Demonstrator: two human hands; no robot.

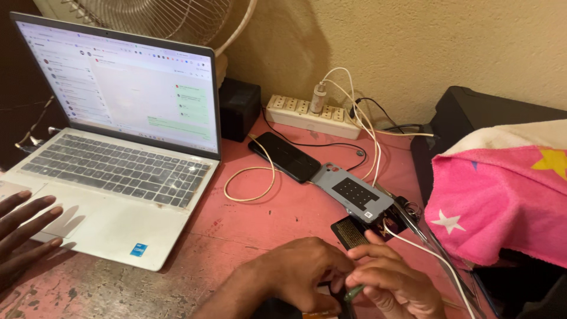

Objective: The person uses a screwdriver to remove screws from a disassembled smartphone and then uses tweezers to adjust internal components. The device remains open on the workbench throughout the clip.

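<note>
The person's left hand [304, 269] and right hand [393, 286] meet low at the near edge of the worn pink surface [277, 218], fingertips touching. The right hand's grip is narrow, pinched on a small green piece [354, 292] that pokes out between its fingers just where the two hands join. The left hand's fingers are curled inward against it; something dark sits under them, but I cannot tell whether that grip holds it or only rests on it. Just beyond the hands lies a dark card [348, 231], partly under a grey phone back [352, 192] with a black patch on it, and a white cable [425, 251] runs past the right hand toward the lower edge. A black phone [284, 156] lies face up behind that, near a cream power strip [310, 112] with a white charger [319, 91] plugged in. To the left, an open silver laptop [112, 177] shows a lit screen, and a third hand [20, 233], probably another person's, rests with spread fingers on its palm rest. A pink towel [502, 201] with stars is heaped at the right, over a black device [490, 109]. A fan [165, 18] stands behind the laptop.
</note>
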